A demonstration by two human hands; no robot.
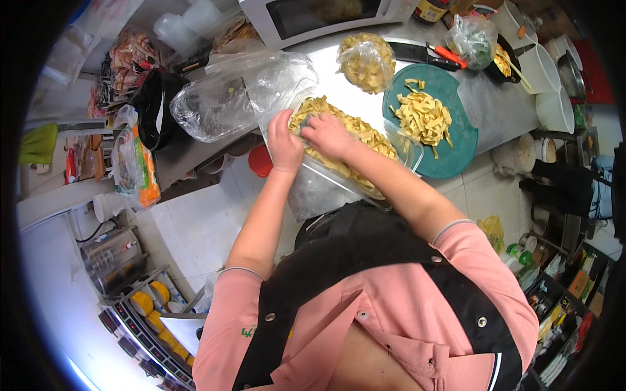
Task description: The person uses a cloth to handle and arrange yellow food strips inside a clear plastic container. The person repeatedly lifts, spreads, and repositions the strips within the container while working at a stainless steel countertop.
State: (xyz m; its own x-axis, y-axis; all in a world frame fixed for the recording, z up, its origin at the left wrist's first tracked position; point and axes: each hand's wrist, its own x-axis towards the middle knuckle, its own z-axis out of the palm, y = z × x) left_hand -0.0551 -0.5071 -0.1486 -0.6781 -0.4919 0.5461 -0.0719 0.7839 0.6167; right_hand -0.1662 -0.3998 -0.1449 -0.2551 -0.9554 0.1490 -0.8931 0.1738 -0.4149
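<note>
A see-through plastic tub (pixel 337 182) filled with yellowish strips (pixel 364 134), which look like cut tofu skin, stands at the counter's front edge. My left hand (pixel 285 141) is at the tub's left end, fingers bent over its rim; whether it grips anything is hidden. My right hand (pixel 328 134) reaches into the tub with its fingers curled against a small greyish bundle (pixel 305 122), perhaps gathered plastic film. To the right, more strips (pixel 423 115) lie heaped on a green cutting board (pixel 457 151). Behind the tub sits a knotted plastic bag (pixel 367 61) of similar strips.
A loose plastic bag (pixel 220 105) spreads on the left of the counter, near a black bowl (pixel 157 110). A cleaver (pixel 411 52) and a red-handled knife (pixel 447 56) lie behind the board. A microwave (pixel 327 19) stands at the back. At right is another person's dark-trousered leg (pixel 557 188).
</note>
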